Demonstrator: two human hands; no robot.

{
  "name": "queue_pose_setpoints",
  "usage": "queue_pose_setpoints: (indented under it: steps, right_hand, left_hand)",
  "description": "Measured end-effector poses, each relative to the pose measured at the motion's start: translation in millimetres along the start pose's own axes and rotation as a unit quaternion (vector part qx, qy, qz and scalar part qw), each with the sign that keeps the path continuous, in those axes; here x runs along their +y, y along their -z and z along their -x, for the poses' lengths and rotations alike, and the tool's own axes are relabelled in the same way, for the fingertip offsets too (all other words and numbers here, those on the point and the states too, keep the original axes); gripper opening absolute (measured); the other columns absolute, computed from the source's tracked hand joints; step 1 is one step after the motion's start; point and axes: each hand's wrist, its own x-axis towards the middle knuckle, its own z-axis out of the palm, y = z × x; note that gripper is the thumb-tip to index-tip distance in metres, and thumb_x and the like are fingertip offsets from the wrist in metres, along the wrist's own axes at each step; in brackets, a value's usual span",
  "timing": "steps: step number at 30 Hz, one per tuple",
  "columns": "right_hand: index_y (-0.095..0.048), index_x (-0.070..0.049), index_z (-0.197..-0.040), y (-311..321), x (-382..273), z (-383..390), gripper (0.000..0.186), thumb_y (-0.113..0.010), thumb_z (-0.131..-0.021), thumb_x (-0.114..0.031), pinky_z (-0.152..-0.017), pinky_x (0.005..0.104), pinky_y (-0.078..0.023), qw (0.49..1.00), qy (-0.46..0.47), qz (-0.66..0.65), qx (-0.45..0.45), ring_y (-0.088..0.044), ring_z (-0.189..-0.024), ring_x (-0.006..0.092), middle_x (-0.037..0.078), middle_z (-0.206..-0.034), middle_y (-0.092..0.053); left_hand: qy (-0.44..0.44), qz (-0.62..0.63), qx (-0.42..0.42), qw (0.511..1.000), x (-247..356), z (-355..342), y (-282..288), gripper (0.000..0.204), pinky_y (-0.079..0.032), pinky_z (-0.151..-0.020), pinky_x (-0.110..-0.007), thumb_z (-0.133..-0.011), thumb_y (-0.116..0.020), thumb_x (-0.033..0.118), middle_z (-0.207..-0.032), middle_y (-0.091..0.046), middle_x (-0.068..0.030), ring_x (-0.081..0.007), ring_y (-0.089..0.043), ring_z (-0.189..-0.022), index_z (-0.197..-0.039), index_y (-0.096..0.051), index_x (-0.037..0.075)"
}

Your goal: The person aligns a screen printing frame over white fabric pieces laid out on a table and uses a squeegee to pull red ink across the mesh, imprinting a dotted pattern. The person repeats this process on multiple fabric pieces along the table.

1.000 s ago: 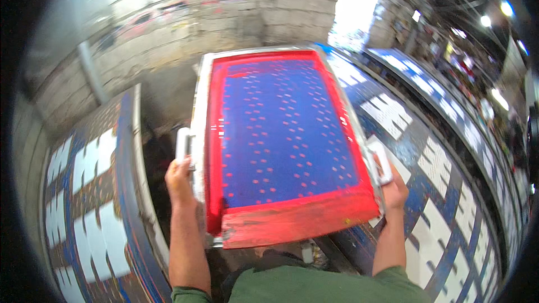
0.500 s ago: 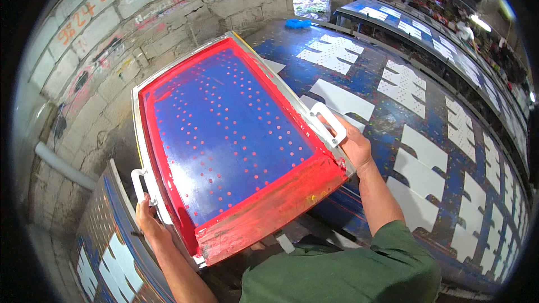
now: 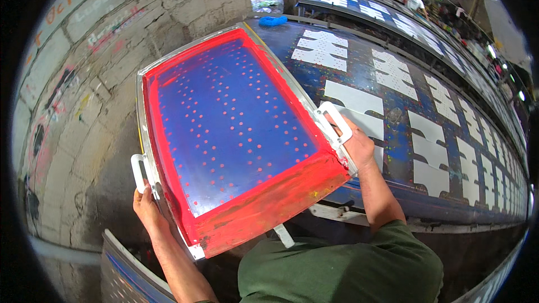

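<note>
A screen-printing frame (image 3: pixel 233 118) is held up and tilted in front of me. Its blue mesh carries rows of small pale red dots, bordered by red coating, with a red-smeared strip (image 3: pixel 269 210) along the near side. My left hand (image 3: pixel 147 210) grips the left rail just below a white handle (image 3: pixel 138 173). On the opposite rail my right hand (image 3: pixel 359 145) is closed around the edge beside the second white handle (image 3: pixel 338 124), its fingers partly hidden behind the frame. A pale flat tab (image 3: pixel 284 236) sticks out under the near side.
A long, paint-speckled blue table (image 3: pixel 398 115) runs away to the right, with rows of white cut pieces (image 3: pixel 356 101), some dotted. A blue bundle (image 3: pixel 273 21) lies at its far end. Another board (image 3: pixel 132 272) stands lower left, by a block wall (image 3: pixel 118 67). A person (image 3: pixel 415 4) is far back.
My view has swung to the right and I have moved with the frame, so the table's rows and the lower-left board have shifted. Both hands keep their hold on the frame.
</note>
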Motion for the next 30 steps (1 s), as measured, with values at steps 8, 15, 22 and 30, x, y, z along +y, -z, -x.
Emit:
queue_pose_setpoints:
  steps: [8,15,22,30]
  right_hand:
    - [-0.037,0.012,-0.166,-21.2,51.2,-49.8,0.095,-0.067,-0.097,-0.045,-0.128,0.0479,-0.038,0.993,0.058,-0.050,0.088,-0.053,-0.151,0.0377,0.029,-0.165,-0.052]
    - [-0.039,0.009,-0.168,-28.0,103.9,-95.1,0.089,-0.065,-0.099,-0.042,-0.126,0.0473,-0.041,0.989,0.074,-0.026,0.127,-0.057,-0.148,0.0366,0.025,-0.166,-0.053]
    - [-0.034,0.007,-0.170,-48.9,128.6,-111.8,0.095,-0.068,-0.099,-0.046,-0.129,0.0446,-0.038,0.967,0.100,0.076,0.220,-0.052,-0.153,0.0349,0.023,-0.170,-0.049]
    - [-0.047,0.008,-0.163,-101.2,162.7,-94.4,0.081,-0.074,-0.099,-0.033,-0.129,0.0460,-0.039,0.927,0.091,0.070,0.356,-0.056,-0.149,0.0317,0.022,-0.163,-0.058]
  left_hand:
    - [-0.006,-0.022,-0.084,0.996,-15.2,-154.2,-73.1,0.019,-0.051,-0.088,-0.033,-0.114,-0.068,0.018,-0.104,-0.075,-0.0008,-0.0098,-0.066,-0.097,-0.122,-0.075,0.003]
    - [-0.038,-0.036,-0.144,0.988,-21.6,-266.9,-122.0,0.015,-0.054,-0.080,-0.031,-0.113,-0.068,0.016,-0.098,-0.074,0.0001,-0.0090,-0.067,-0.089,-0.115,-0.075,0.003]
    - [0.012,0.029,-0.202,0.979,-52.3,-353.6,-197.0,0.013,-0.055,-0.069,-0.030,-0.114,-0.067,0.015,-0.096,-0.074,0.0004,-0.0090,-0.068,-0.081,-0.113,-0.074,0.004]
    - [0.050,0.014,-0.312,0.949,-119.9,-438.5,-268.3,0.016,-0.054,-0.079,-0.033,-0.112,-0.069,0.013,-0.102,-0.075,-0.0028,-0.0114,-0.067,-0.089,-0.113,-0.077,-0.002]
